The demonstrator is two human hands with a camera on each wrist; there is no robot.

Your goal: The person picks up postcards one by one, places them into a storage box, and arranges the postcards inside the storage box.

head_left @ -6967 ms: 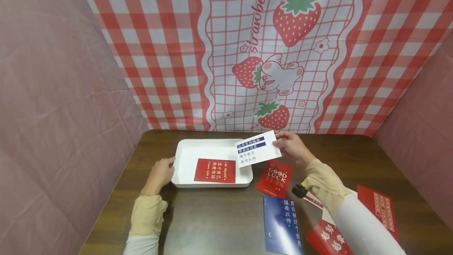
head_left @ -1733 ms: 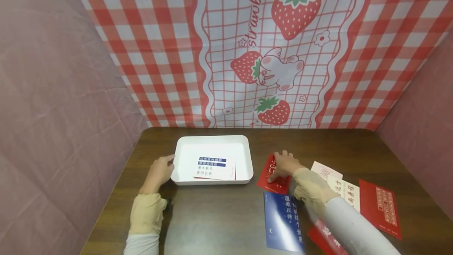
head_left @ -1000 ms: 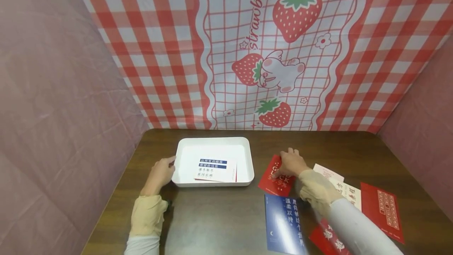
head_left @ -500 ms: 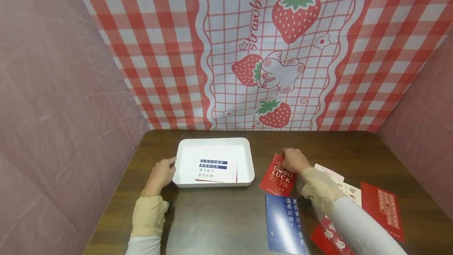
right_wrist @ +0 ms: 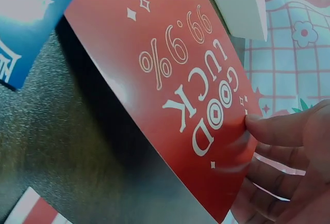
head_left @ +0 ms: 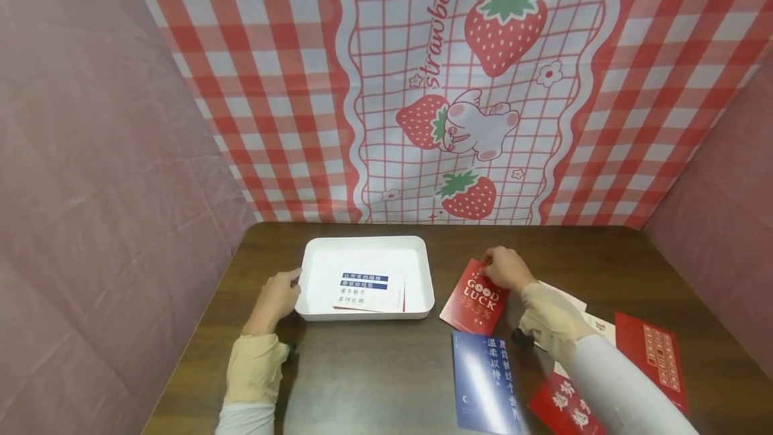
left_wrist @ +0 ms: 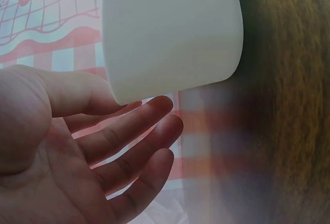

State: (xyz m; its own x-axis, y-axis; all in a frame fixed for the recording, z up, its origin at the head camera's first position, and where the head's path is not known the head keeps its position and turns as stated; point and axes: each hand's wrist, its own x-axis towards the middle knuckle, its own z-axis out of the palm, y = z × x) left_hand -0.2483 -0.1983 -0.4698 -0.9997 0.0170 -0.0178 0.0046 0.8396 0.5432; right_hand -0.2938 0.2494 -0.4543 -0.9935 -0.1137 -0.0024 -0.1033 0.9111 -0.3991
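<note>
My right hand [head_left: 507, 268] pinches the upper edge of a red "GOOD LUCK" card [head_left: 478, 299], thumb on the printed face and fingers behind. In the right wrist view the card [right_wrist: 165, 79] is tilted, its near edge raised off the table. With thumb and index finger, my left hand [head_left: 278, 297] holds the left rim of a white tray [head_left: 362, 316]; its other fingers [left_wrist: 139, 182] are loosely bent below the tray wall [left_wrist: 175, 38]. Inside the tray lies a white card with blue bars [head_left: 368, 293], over a red card that shows only at its edges.
A blue card [head_left: 486, 381] lies just below the red one. Further right, partly under my right arm, are a red card [head_left: 655, 354], another red card [head_left: 568, 405] and pale cards [head_left: 598, 327]. A strawberry-print cloth [head_left: 471, 119] hangs behind the table [head_left: 356, 374].
The white card has gone from my right hand into the tray, on the red card. My right hand has moved onto the "GOOD LUCK" card, slid to its upper edge and lifted that edge.
</note>
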